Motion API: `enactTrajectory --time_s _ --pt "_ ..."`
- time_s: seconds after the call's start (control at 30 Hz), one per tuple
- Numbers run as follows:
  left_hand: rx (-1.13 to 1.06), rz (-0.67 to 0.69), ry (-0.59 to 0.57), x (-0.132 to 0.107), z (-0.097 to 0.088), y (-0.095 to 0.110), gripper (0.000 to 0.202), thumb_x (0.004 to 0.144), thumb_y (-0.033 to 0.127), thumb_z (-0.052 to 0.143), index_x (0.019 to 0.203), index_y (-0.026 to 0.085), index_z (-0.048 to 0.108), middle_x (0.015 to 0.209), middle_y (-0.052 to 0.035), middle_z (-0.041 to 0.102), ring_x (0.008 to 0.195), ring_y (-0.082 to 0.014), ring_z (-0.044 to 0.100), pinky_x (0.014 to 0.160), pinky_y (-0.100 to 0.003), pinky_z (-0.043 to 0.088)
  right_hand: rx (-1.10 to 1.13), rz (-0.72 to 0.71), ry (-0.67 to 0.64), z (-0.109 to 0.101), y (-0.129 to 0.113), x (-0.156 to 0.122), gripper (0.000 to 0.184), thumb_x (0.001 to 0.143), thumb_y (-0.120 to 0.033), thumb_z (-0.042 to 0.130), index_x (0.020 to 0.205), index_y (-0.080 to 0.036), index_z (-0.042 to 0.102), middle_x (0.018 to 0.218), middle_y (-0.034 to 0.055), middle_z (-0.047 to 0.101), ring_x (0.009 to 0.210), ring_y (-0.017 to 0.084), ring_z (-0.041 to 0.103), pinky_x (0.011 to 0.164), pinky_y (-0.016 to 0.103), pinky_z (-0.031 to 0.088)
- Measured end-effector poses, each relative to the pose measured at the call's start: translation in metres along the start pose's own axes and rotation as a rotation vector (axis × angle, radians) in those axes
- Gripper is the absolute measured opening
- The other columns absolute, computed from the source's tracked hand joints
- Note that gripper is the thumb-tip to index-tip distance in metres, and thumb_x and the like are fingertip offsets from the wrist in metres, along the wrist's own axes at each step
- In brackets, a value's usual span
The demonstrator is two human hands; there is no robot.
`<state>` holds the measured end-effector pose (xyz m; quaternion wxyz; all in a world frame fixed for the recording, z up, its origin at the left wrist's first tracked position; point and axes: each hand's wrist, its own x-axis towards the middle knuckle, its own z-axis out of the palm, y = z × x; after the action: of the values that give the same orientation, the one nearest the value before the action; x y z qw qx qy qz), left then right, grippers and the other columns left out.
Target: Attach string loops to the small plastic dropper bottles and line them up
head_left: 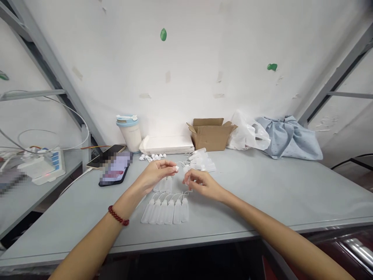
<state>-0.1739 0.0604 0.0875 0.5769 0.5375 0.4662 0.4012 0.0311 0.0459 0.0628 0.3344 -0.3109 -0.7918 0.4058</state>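
My left hand (160, 174) pinches a small white cap (176, 168) between thumb and fingertips. Just to its right, my right hand (201, 183) has its fingers closed round a translucent plastic bottle (186, 179), mostly covered by the fingers. Below both hands lies a row of several translucent bottles (164, 212) with thin, bent white tubes at their necks. Part of a second group of bottles (166, 185) shows behind that row, under my left hand. More bottles (205, 160) lie in a pile beyond my right hand. Several loose white caps (153, 157) sit behind my left hand.
Along the wall stand a blue-lidded cup (129, 134), a stack of white flat packs (167, 144), an open cardboard box (212, 136), a white plastic bag (247, 132) and a light blue cloth bag (291, 138). Two phones, one lit (116, 169), lie at left near a power strip (52, 167).
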Motion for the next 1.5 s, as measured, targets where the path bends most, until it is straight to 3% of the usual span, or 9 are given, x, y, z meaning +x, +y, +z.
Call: enactTrajectory --time_s 0.2,0.5,0.73,0.97,1.1,1.3,1.5 --pt "0.014 0.063 -0.046 0.0001 0.0035 -0.0018 0.028 0.064 0.029 0.075 0.086 0.014 0.065 0.084 -0.0036 0.066 0.08 -0.0152 0.059 0.084 -0.032 0.044 0.008 0.009 -0.012 -0.0005 -0.0007 -0.0011 0.015 0.077 -0.01 0.043 0.079 -0.017 0.057 0.084 0.0021 0.059 0.073 0.012 0.052 0.057 0.02 0.036" --pt "0.166 0.097 -0.111 -0.0008 0.0018 -0.0011 0.02 0.067 0.031 0.071 0.079 0.016 0.068 0.079 -0.0017 0.064 0.077 -0.0152 0.058 0.081 -0.031 0.044 0.1 0.025 -0.04 -0.002 -0.002 -0.0007 0.014 0.08 -0.014 0.043 0.074 -0.016 0.056 0.077 0.0016 0.057 0.072 0.013 0.05 0.064 0.025 0.035" --pt "0.205 0.115 -0.129 -0.0007 0.0016 -0.0003 0.02 0.067 0.032 0.071 0.08 0.017 0.067 0.081 -0.0027 0.065 0.079 -0.0165 0.057 0.081 -0.032 0.044 0.341 0.14 -0.027 -0.0029 0.0006 -0.0003 0.013 0.084 -0.027 0.042 0.08 -0.018 0.052 0.073 0.0014 0.052 0.061 0.011 0.042 0.052 0.023 0.031" --pt "0.216 0.212 -0.161 0.0 -0.0007 -0.003 0.022 0.07 0.033 0.07 0.087 0.019 0.066 0.091 -0.0038 0.065 0.088 -0.0183 0.057 0.083 -0.032 0.044 0.713 0.322 -0.003 -0.0034 -0.0028 0.0016 0.018 0.079 -0.033 0.053 0.081 -0.021 0.039 0.068 -0.0014 0.054 0.051 0.008 0.032 0.048 0.021 0.023" --pt "0.224 0.199 -0.177 0.0008 0.0007 -0.0028 0.022 0.075 0.037 0.065 0.084 0.017 0.066 0.083 -0.0029 0.064 0.081 -0.0159 0.058 0.079 -0.029 0.046 0.723 0.335 -0.005 -0.0021 -0.0039 0.0019 0.021 0.077 -0.033 0.055 0.081 -0.022 0.038 0.068 -0.0018 0.054 0.05 0.007 0.031 0.048 0.021 0.022" --pt "0.415 0.149 -0.18 0.0008 0.0043 -0.0046 0.034 0.078 0.046 0.057 0.067 0.014 0.06 0.058 -0.0005 0.059 0.052 -0.0115 0.053 0.055 -0.025 0.045 0.718 0.341 -0.02 -0.0012 -0.0017 0.0015 0.02 0.077 -0.034 0.054 0.083 -0.022 0.038 0.068 -0.0027 0.053 0.049 0.007 0.03 0.048 0.021 0.02" --pt "0.354 0.165 -0.219 -0.0008 0.0083 -0.0029 0.036 0.078 0.049 0.055 0.069 0.014 0.059 0.067 -0.0016 0.059 0.055 -0.0122 0.055 0.054 -0.026 0.047 0.728 0.327 -0.031 -0.0039 -0.0044 0.0011 0.02 0.079 -0.034 0.051 0.083 -0.022 0.036 0.066 -0.0034 0.051 0.047 0.006 0.027 0.048 0.021 0.018"
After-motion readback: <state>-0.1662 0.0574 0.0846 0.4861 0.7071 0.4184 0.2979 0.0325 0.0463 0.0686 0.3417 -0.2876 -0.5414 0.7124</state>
